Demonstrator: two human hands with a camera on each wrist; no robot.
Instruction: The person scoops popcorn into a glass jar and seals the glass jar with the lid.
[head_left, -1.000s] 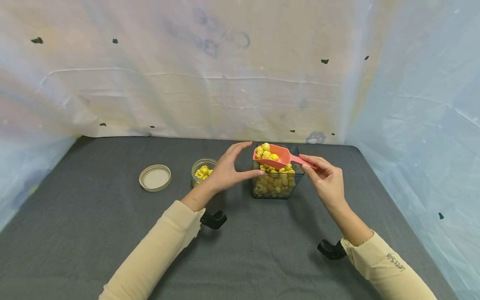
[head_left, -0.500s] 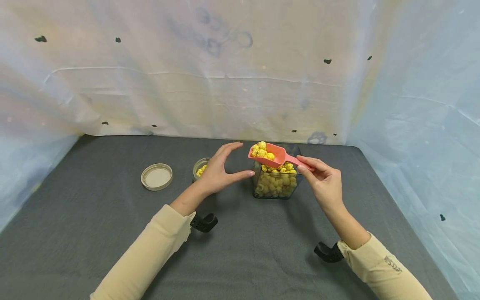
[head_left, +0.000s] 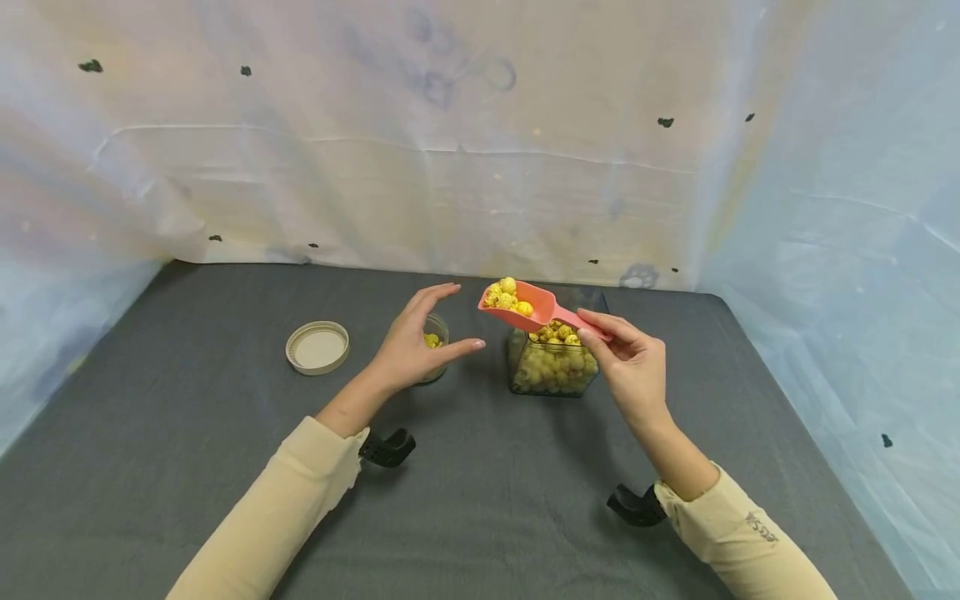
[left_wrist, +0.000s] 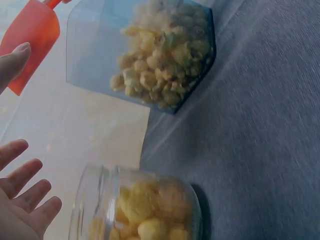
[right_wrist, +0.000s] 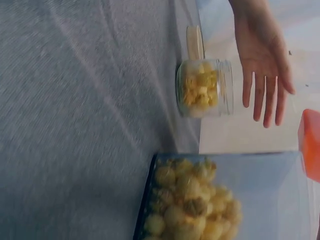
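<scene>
My right hand [head_left: 633, 367] pinches the handle of a pink scoop [head_left: 536, 302], which carries several yellow popcorn pieces [head_left: 507, 293]. Below the scoop stands a clear square-topped container [head_left: 583, 298], partly filled with popcorn. My left hand [head_left: 405, 350] is held with thumb and fingers spread apart, holding nothing, to the left of the scoop. It partly covers a glass jar [head_left: 442, 327] of popcorn in the head view. The right wrist view shows this jar [right_wrist: 226, 87] upright and lidless, with the left hand [right_wrist: 262, 60] above its mouth.
A round, pale jar lid [head_left: 318, 347] lies on the grey cloth-covered table [head_left: 480, 508], left of the jar. Draped sheeting [head_left: 420, 200] hangs behind the table and along both sides. A black wrist mount [head_left: 388, 448] sticks out below the left wrist.
The right hand has carried the loaded scoop leftward, toward the near side of the jar. My left hand has drawn back to the left, now overlapping the jar's left part.
</scene>
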